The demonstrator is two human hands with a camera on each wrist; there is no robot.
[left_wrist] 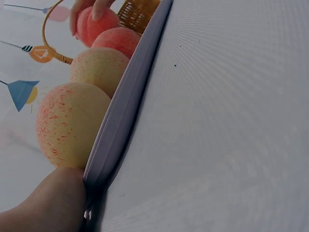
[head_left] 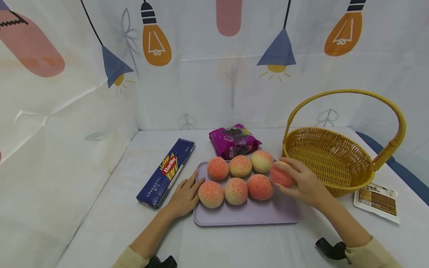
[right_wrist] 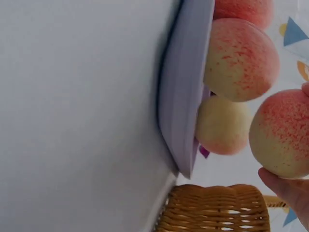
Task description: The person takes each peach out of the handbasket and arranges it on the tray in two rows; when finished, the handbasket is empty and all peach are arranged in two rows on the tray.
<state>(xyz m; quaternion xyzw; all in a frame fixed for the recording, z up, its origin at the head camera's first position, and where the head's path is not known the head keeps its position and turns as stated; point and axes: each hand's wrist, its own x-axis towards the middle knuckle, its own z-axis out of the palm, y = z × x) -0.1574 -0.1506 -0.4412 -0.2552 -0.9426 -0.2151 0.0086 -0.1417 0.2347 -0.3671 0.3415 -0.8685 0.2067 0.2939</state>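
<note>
A lilac tray (head_left: 246,217) on the white table carries several peaches, among them a pale speckled peach (head_left: 236,191) and a redder peach (head_left: 260,187). My right hand (head_left: 305,184) grips another peach (head_left: 282,174) between thumb and fingers, over the tray's right end beside the basket. In the right wrist view this held peach (right_wrist: 282,135) is apart from the tray (right_wrist: 186,87). My left hand (head_left: 184,197) rests at the tray's left edge, its fingers extended close to the nearest peach (head_left: 211,194). From the left wrist, part of that hand (left_wrist: 50,203) shows against the tray rim (left_wrist: 116,123).
A yellow wicker basket (head_left: 330,160) with a tall handle stands at the right. Partly under its near side lies a brown-and-white packet (head_left: 378,203). Behind the tray is a purple snack bag (head_left: 234,141); a blue spaghetti box (head_left: 165,173) lies on the left.
</note>
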